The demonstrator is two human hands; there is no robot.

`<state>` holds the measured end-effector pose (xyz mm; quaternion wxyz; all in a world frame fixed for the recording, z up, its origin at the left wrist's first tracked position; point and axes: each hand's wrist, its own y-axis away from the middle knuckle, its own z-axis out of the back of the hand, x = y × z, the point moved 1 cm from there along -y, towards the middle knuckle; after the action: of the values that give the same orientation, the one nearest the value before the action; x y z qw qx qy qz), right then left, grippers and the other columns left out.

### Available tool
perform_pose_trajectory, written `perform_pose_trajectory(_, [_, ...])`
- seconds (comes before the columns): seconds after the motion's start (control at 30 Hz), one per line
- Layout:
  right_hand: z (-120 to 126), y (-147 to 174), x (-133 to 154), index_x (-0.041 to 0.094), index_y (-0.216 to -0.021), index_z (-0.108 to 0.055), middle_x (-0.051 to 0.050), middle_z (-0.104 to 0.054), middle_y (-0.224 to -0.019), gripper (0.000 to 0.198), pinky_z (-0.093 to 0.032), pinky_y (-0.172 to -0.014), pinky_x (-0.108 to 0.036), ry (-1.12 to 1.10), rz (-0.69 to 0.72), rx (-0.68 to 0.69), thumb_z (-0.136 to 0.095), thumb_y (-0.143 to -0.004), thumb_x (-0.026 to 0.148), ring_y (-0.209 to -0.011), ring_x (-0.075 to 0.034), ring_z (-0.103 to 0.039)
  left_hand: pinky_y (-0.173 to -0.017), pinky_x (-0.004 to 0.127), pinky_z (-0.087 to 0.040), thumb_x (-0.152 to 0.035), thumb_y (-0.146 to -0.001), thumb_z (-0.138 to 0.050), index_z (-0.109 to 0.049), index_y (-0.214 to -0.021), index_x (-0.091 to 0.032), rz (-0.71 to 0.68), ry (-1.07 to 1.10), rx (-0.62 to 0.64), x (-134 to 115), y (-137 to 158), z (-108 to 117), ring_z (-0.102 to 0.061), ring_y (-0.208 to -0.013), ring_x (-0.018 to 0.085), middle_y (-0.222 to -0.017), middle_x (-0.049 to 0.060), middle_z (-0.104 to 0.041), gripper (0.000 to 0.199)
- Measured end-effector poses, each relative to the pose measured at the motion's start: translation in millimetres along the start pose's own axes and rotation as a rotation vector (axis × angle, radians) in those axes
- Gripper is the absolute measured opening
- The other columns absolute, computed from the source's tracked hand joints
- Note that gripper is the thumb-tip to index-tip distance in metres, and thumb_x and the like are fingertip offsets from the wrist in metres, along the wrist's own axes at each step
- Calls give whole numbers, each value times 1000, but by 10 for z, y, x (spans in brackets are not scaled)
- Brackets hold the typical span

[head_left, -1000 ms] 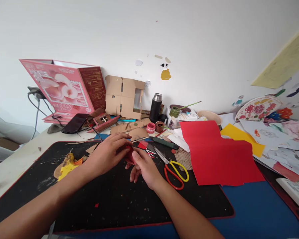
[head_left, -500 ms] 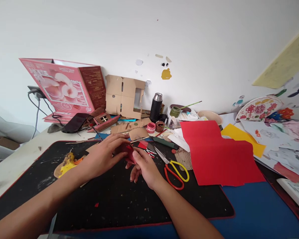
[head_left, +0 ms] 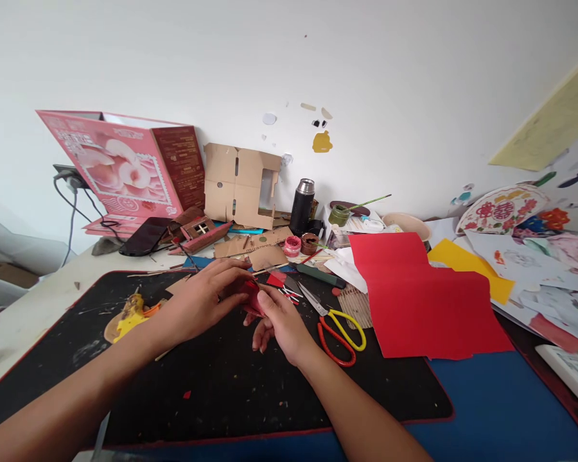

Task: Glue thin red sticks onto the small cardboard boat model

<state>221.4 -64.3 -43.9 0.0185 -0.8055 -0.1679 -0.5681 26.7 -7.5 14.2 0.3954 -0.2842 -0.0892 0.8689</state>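
Black, red-edged mat (head_left: 231, 399): hands above its far half, nearly unmoved since a second ago. Left hand (head_left: 207, 296): fingers curled, thumb apart; grip unclear. Right hand (head_left: 288, 326): thumb and fingers clamped on small, dark-red piece (head_left: 253, 301), material unclear, between both hands.

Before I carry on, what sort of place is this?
Probably a craft desk: scissors, a large red sheet and a cut-out cardboard panel are all in view.
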Motion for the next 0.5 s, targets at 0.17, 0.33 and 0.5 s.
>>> perform_pose_trajectory(0.17, [-2, 8, -4, 22, -134, -59, 2, -71, -78, 80, -46, -37, -19, 9, 0, 4, -66, -85, 85, -42, -12, -64, -111, 47, -55, -42, -107, -59, -71, -119, -26, -5, -7, -1, -79, -75, 2, -67, -130, 29, -141, 10, -71, 23])
perform_pose_trajectory(0.33, [-3, 15, -4, 22, -135, -59, 2, -71, -79, 81, -45, -37, -19, 2, 0, 3, -67, -85, 84, -42, -12, -64, -110, 49, -56, -39, -106, -58, -72, -108, -25, -12, -64, -14, -79, -97, -29, -68, -130, 31, -137, 10, -73, 20])
perform_pose_trajectory(0.5, [-4, 8, -19, 21, -136, -57, 2, -71, -78, 82, -46, -37, -20, -4, 0, 11, -68, -84, 84, -42, -13, -65, -112, 50, -54, -39, -106, -56, -71, -112, -24, -8, -100, -30, -122, -98, -49, -66, -132, 32, -136, 11, -74, 22])
